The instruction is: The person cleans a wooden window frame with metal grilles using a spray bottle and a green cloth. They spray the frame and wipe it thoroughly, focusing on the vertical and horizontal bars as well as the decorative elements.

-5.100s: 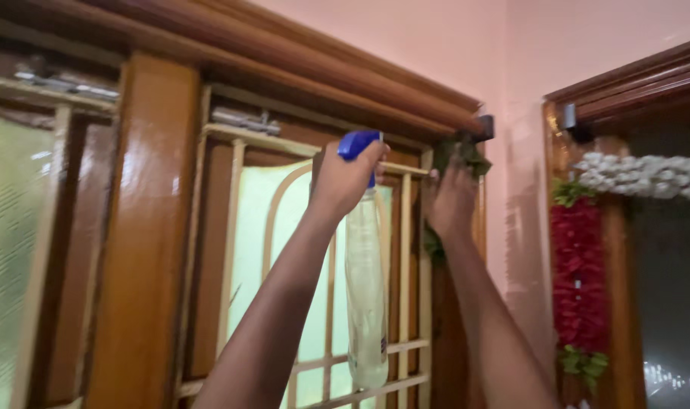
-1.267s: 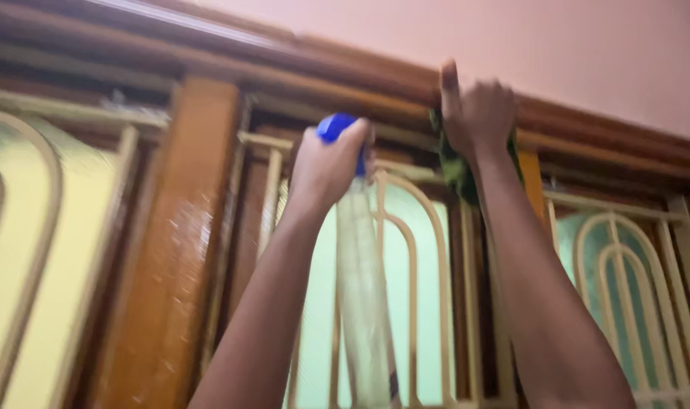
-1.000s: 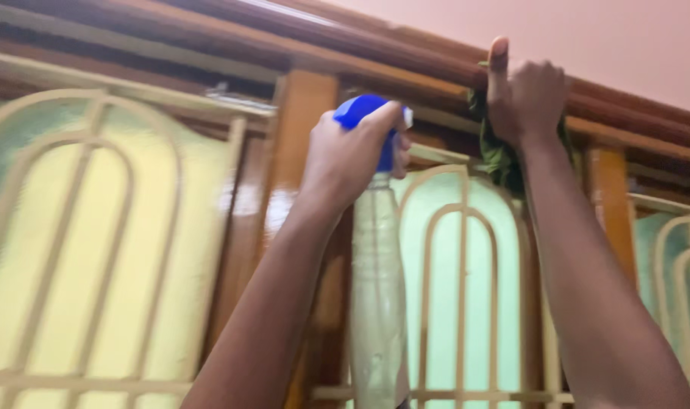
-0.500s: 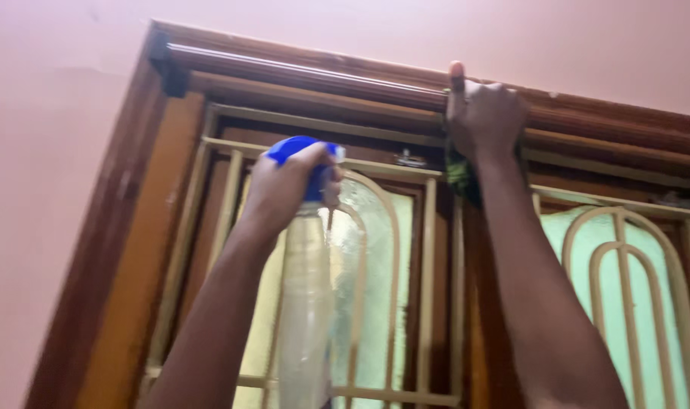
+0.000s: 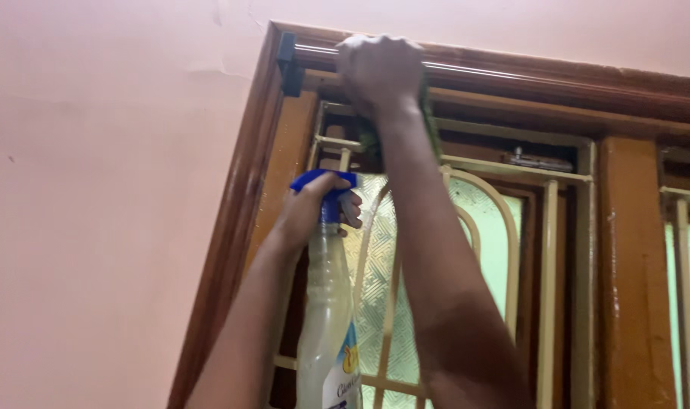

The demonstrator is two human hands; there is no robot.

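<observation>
Window frame [image 5: 466, 72]: cloth [image 5: 369, 138] under right grip [image 5: 380, 70].

Before me a pink wall [image 5: 95, 189] meets the window's cream metal grille [image 5: 546, 288] over patterned frosted glass [image 5: 375, 280]; what looks like a sliding bolt [image 5: 540, 160] sits above it.

We look up at the top left corner of a brown wooden window frame [image 5: 466, 76] set in a pink wall [image 5: 103, 189]. Our right hand [image 5: 380, 68] is raised to the frame's upper rail, fingers closed over a dark green cloth [image 5: 368, 136] whose edge hangs just below the wrist. Our left hand [image 5: 315, 208] sits lower, gripping the blue trigger head of a clear spray bottle [image 5: 326, 303], which hangs upright in front of the patterned glass [image 5: 375, 265]. Cream metal grille bars [image 5: 548, 265] run behind both arms, and a small metal latch [image 5: 540, 160] sits near the top.
</observation>
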